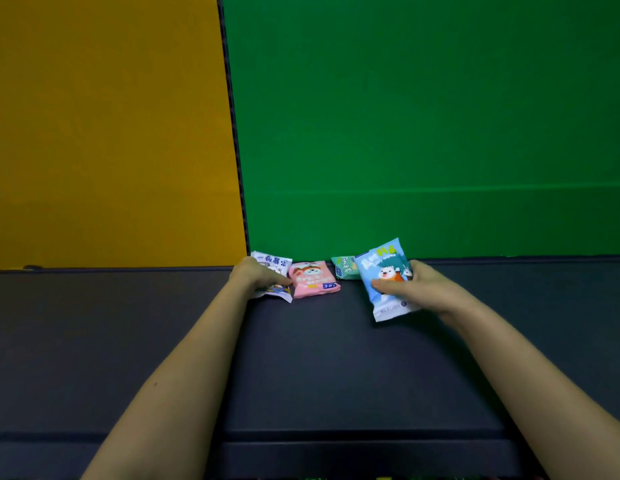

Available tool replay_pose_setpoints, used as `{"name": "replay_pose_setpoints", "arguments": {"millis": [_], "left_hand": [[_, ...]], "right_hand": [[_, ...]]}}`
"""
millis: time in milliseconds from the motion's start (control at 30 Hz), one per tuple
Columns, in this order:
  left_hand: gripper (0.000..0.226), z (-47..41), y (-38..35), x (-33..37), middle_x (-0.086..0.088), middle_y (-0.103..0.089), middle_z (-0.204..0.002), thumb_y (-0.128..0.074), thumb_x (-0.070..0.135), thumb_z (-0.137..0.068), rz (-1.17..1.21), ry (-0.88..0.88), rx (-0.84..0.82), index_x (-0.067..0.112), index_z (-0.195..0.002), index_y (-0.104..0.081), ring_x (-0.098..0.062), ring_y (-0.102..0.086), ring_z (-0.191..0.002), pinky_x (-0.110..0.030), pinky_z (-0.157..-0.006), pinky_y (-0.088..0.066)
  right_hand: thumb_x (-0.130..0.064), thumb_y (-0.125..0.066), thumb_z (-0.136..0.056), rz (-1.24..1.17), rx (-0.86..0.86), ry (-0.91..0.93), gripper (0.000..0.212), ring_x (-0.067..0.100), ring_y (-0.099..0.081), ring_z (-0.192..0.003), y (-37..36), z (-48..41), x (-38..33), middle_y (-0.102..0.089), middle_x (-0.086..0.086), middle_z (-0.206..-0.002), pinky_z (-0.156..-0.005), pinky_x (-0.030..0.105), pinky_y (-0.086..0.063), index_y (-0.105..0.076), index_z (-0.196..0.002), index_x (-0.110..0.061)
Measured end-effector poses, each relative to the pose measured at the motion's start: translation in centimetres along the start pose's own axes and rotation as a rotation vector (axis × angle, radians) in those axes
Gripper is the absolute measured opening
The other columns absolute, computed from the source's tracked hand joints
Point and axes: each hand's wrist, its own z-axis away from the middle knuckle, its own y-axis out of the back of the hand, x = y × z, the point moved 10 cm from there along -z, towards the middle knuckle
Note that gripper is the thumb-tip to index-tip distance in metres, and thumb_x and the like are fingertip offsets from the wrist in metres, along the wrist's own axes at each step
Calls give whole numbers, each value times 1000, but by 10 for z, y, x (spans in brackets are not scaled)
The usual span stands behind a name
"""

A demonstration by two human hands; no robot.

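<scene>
My right hand (419, 289) is pinching the blue packet (379, 261) at its middle — light, puffy, slippery, I am guessing. My left hand (256, 273) is curling over the white packet (275, 263).

Four snack packets (274, 263) (313, 278) (343, 268) (381, 261), two hands (256, 275) (412, 285).

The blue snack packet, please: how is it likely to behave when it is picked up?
The blue snack packet looks puffed, so it is probably light for its size. Its glossy film may be slippery, yet the right hand holds it tilted, thumb across the front. It keeps its shape there, so likely pliant, not floppy.
</scene>
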Motion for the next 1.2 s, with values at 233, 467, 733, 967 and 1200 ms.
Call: {"name": "replay_pose_setpoints", "arguments": {"millis": [233,467,733,967,1200], "left_hand": [[7,32,49,0,-20,-69,-94,-68,7,-82,314,-204,75,8,-86,-62,-17,-64,-59,-31,-60,-55],[9,154,163,-102,-3,-71,-77,-67,12,-84,560,-137,371,16,-88,-61,-10,-68,-57,-27,-61,-52],[13,363,264,-287,6,-70,-58,-65,4,-84,582,105,827,15,-79,-62,-4,-65,-49,-22,-54,-54],[10,557,308,-438,-6,-68,-79,-67,7,-82,583,368,1117,16,-82,-62,-2,-64,-48,-18,-49,-53],[14,666,342,-566,-9,-69,-82,-68,2,-81,568,519,1182,14,-83,-62,-9,-66,-54,-27,-58,-57]], "right_hand": [[-21,-73,-78,-124,-7,92,36,19,-65,-87,-32,2,-29,-67,6,-103,-83,33,-53,-54,-107,-11],[-17,-71,-80,-275,-353,309,28,16,-63,-83,-167,58,-117,-67,2,-98,-79,30,-50,-55,-103,-15],[-25,-73,-78,-274,-800,383,39,15,-65,-90,-383,198,-162,-66,2,-105,-76,29,-51,-52,-110,-16],[-17,-71,-80,-212,-1125,486,30,10,-61,-78,-547,366,-170,-63,-4,-91,-70,18,-49,-51,-103,-13],[-12,-69,-82,-199,-1326,372,30,10,-61,-81,-696,501,-151,-65,3,-100,-72,21,-50,-50,-106,-13]]}}
